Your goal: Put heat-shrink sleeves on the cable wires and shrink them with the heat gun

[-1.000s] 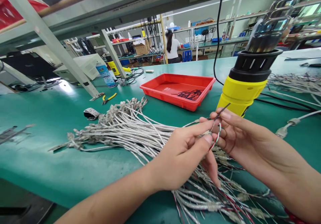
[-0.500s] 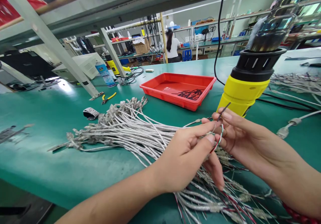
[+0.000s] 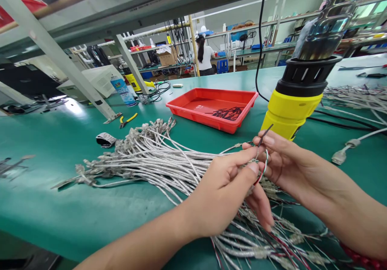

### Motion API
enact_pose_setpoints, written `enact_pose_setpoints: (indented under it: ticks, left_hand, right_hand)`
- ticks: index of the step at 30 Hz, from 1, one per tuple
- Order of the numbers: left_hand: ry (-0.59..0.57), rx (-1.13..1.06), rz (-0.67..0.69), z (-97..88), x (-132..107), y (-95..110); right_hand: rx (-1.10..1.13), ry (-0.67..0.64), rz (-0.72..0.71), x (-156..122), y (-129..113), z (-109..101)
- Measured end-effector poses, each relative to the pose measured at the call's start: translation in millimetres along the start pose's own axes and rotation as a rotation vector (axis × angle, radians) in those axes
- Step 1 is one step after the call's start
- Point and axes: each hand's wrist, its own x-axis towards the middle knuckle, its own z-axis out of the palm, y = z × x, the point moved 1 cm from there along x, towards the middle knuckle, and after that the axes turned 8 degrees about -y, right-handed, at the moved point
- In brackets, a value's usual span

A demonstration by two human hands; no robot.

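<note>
Standing by the green bench point(image 3: 45, 141), I looked for brands first, and there's not much to read. The spray can point(image 3: 122, 89) way out at 10 o'clock has a blue and white label, but the print is too small for me to make out. The yellow heat gun point(image 3: 298, 100) shows no lettering from this side.

The left hand point(image 3: 225, 189) has thumb and forefinger pinched tight on the coloured wires point(image 3: 263, 166), a red, green and white trio, with the other fingers loosely curled underneath. The right hand point(image 3: 287, 161) is touching it fingertip to fingertip. Its thumb and forefinger are closed on a dark sleeve point(image 3: 265, 129), a thin stick of a thing whose long axis runs up toward 1 o'clock, free end in the air right in front of the heat gun body.

The wires bow in a short arc between the two pinches, running roughly 12 to 6. All this sits just above the near end of the silvery cable pile point(image 3: 145, 157), which fans out toward 9 o'clock. A red tray point(image 3: 193, 100) sits at 11 o'clock with dark bits in it, and there are yellow-handled pliers point(image 3: 127, 120) further left
</note>
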Motion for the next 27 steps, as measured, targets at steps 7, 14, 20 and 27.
enact_pose_setpoints:
  ticks: [7,14,20,27]
  left_hand:
    - [-0.005,0.010,-0.006,1.3,-0.6,1.0]
    - [-0.014,0.001,0.014,1.7,-0.5,1.3]
    - [-0.029,-0.008,0.023,1.5,-0.5,-0.3]
    - [-0.002,0.018,0.012,2.0,-0.2,0.8]
  right_hand:
    - [0.003,0.026,0.011,-1.6,2.3,0.7]
    - [0.000,0.037,-0.004,-4.0,2.0,4.8]
    - [0.004,0.028,-0.006,-5.8,1.5,6.5]
    - [0.005,0.039,0.004,-5.0,1.5,6.5]
